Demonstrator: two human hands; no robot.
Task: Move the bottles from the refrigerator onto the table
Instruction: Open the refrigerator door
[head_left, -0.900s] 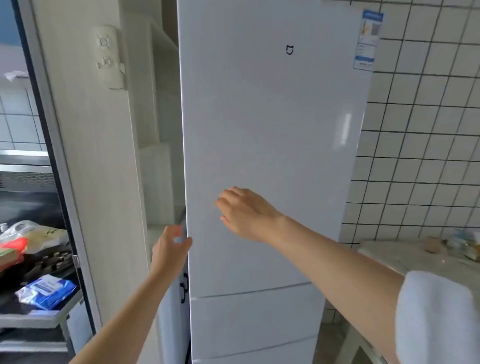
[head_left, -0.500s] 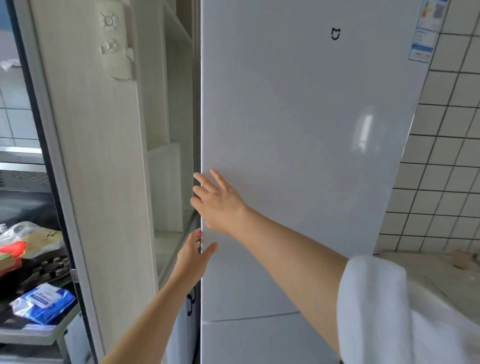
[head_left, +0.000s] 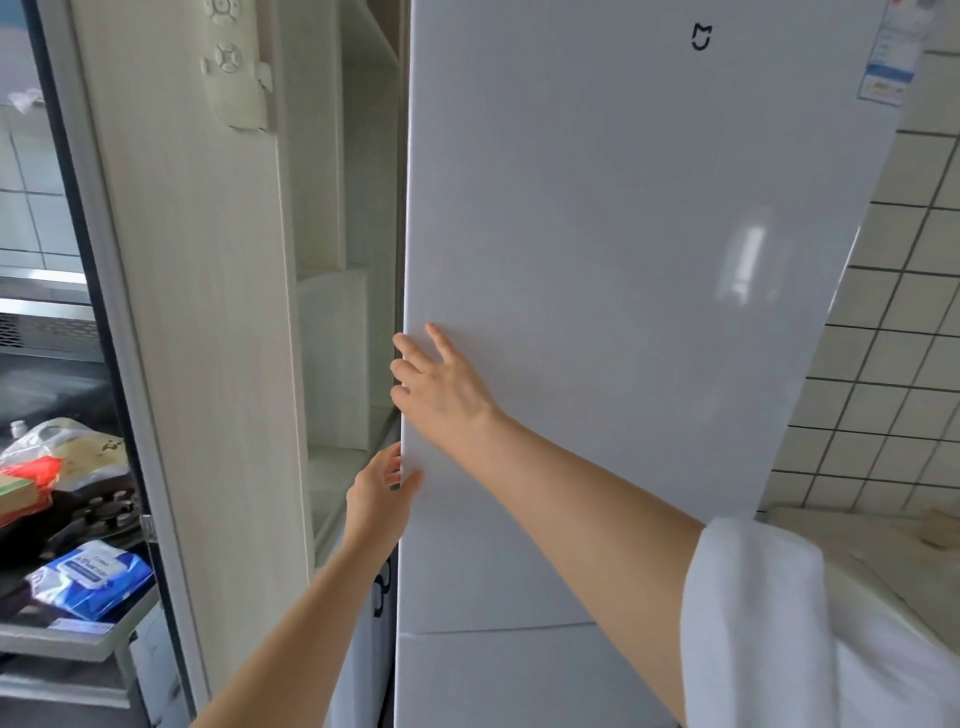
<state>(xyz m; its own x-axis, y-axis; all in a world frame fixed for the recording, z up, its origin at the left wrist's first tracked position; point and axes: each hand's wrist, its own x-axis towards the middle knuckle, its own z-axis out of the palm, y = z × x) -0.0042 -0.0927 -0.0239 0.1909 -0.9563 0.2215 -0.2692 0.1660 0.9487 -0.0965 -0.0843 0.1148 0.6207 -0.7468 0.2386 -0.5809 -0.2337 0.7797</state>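
Observation:
A tall white refrigerator (head_left: 623, 260) fills the middle of the head view, its upper door closed. No bottles show. My right hand (head_left: 441, 387) lies on the door's left edge with its fingertips curled around that edge. Lower down, my left hand (head_left: 382, 493) grips the same edge, thumb on the front and fingers behind it. A corner of the pale table (head_left: 852, 535) shows at the lower right, partly behind my white sleeve.
A light wooden cabinet panel (head_left: 208, 312) stands close to the left of the refrigerator, with a narrow shelved gap between them. Further left, a stove counter holds a blue wipes pack (head_left: 93, 577) and bags. White tiled wall (head_left: 883, 338) runs to the right.
Both hands moved left to the door's left edge; my right hand slid across the door front and hooked its fingers around it. The view came closer to the refrigerator.

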